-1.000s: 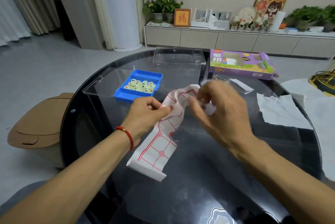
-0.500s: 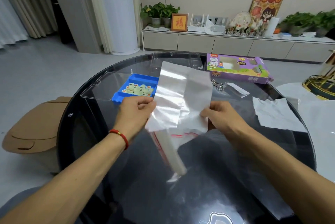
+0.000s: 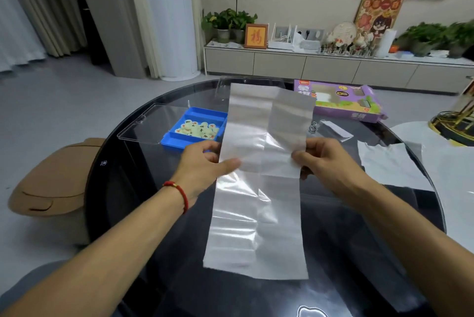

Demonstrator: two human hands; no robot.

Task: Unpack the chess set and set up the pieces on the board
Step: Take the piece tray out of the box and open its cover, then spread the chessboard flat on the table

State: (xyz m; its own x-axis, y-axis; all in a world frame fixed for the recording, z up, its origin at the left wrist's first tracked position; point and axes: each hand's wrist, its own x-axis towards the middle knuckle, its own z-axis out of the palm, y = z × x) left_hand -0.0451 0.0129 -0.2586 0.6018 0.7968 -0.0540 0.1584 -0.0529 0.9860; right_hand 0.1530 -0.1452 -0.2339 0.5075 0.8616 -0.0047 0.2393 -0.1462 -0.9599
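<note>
A long, glossy white board sheet (image 3: 259, 188) with fold creases hangs upright above the black round table (image 3: 128, 188), its blank back toward me. My left hand (image 3: 202, 165) pinches its left edge and my right hand (image 3: 325, 157) pinches its right edge, both about mid-height. Behind the left hand a blue tray (image 3: 179, 140) holds several pale round chess pieces (image 3: 198, 129) with red and black marks. The purple chess box (image 3: 341, 102) lies at the far right of the table.
A clear plastic lid (image 3: 148, 126) lies left of the blue tray, another clear cover (image 3: 225, 85) behind the sheet. A small metal ring (image 3: 313, 128), a small packet (image 3: 333, 130) and white paper (image 3: 392, 165) lie at right. A brown bin (image 3: 51, 183) stands left of the table.
The crumpled, folded board sheet has been opened out. It now hangs as one long strip between both hands, which have spread apart to its side edges.
</note>
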